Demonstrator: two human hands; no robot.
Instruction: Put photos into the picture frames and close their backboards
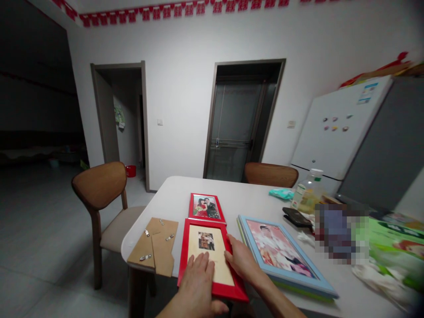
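A red picture frame lies at the table's near edge, with cream paper and a small photo inside its border. My left hand rests flat on the paper's lower part, fingers stretched out. At the frame's right side, my right hand grips the border, its fingertips partly over the edge. Just beyond lies a smaller red frame holding a photo of a couple. To the left is a brown backing board with metal clips and a stand flap, back side up.
Right of my hands lies a stack of larger frames with a light blue one on top. Past it are a black phone-like object, a plastic bottle, a teal packet and a green bag. Wooden chairs stand around the table.
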